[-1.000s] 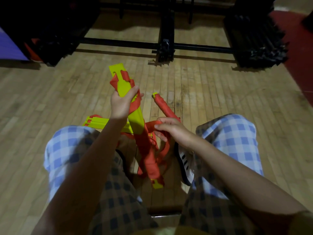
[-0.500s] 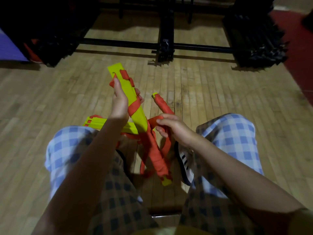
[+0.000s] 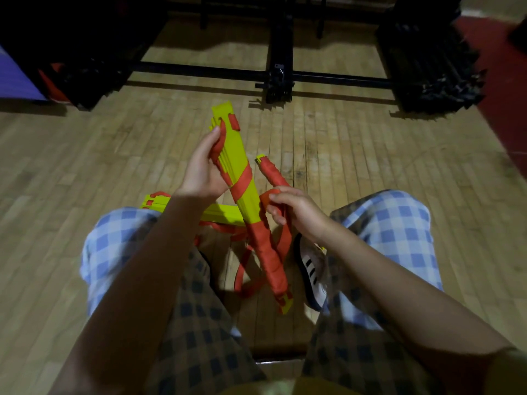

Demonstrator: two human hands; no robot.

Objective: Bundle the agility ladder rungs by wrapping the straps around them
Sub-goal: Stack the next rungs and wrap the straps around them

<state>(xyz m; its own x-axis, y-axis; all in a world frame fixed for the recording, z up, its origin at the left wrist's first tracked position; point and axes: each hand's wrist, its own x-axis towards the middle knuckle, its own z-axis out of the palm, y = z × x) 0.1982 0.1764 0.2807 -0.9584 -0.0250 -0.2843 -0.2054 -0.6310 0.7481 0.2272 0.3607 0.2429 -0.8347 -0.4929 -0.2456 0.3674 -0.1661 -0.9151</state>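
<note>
A stack of yellow ladder rungs [image 3: 238, 155] slants between my knees, its lower half wound in orange strap [image 3: 268, 258]. My left hand [image 3: 204, 169] grips the stack near its upper end, thumb on the strap there. My right hand [image 3: 296, 210] pinches the loose orange strap beside the stack's middle. A slack loop of strap [image 3: 242, 276] hangs down to the floor. A second bundle [image 3: 272, 173], fully wrapped in orange, lies on the floor behind my right hand. Another yellow rung stack [image 3: 155, 201] lies flat behind my left forearm.
I sit on a wooden floor [image 3: 370, 155] with knees in checked trousers either side. A white shoe [image 3: 312, 276] sits under my right wrist. A black metal frame [image 3: 281, 72] and dark piles [image 3: 433, 58] cross the far side; red mat [image 3: 502, 81] at right.
The rung stack has swung so its top leans further right and its lower end moved right. My left hand shifted its hold on the upper part; my right hand stayed on the strap.
</note>
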